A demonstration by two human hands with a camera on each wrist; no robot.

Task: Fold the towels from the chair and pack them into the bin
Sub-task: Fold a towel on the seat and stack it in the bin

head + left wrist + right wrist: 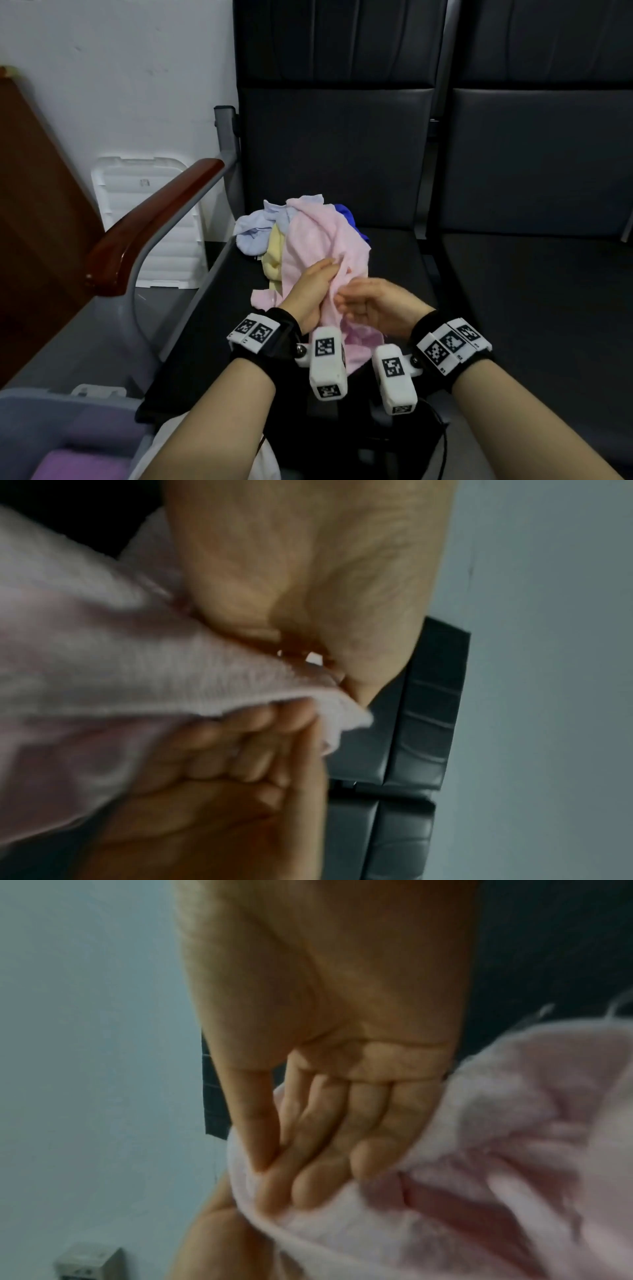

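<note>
Where the grey bin point(20, 404) sits cut off at the lower left with purple cloth point(82, 469) folded inside, the chair point(394, 267) seat to its right carries light blue, yellow and dark blue towels point(253, 233) bunched near its left edge. In front of them the left hand point(311, 291) has its grip closed on the crumpled pink towel point(318, 236), and the right hand point(373, 305) pinches it too. The right half of the seat lies bare, and both wrist views are blurred.

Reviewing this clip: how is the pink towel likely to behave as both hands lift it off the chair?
Probably floppy: the pink towel already bunches and drapes between the left hand and right hand. Likely light, since a fingertip pinch seems to hold it. Its fuzzy weave should resist slipping, though loose ends may drag on the yellow towel.
</note>
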